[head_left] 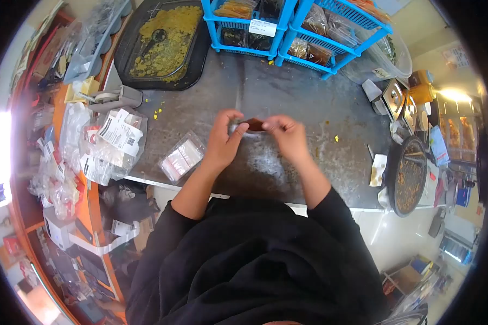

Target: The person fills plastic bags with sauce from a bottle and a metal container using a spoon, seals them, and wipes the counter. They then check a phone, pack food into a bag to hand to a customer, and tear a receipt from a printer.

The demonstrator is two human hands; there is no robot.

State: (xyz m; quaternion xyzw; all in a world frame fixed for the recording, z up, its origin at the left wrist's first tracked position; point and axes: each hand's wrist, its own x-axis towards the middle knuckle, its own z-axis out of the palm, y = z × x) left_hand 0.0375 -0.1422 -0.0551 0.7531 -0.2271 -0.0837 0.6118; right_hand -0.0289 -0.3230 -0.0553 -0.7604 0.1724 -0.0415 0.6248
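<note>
Between my two hands, above the metal tabletop (pixel 211 97), is a small see-through plastic bag (pixel 255 125) with something reddish-brown in it. My left hand (pixel 226 138) pinches its left edge between thumb and fingers. The right edge is pinched by my right hand (pixel 288 138). What fills the bag is too small to make out. A flat stack of plastic packets (pixel 182 157) with white and pink labels lies to the left of my left forearm.
Blue plastic racks (pixel 249 52) holding packed bags stand at the back. A black tray (pixel 123 59) of yellow crumbly food sits back left, near a tape dispenser (pixel 119 98). Labelled plastic bags (pixel 119 135) lie at left. A round dark pan (pixel 408 176) of food is at right.
</note>
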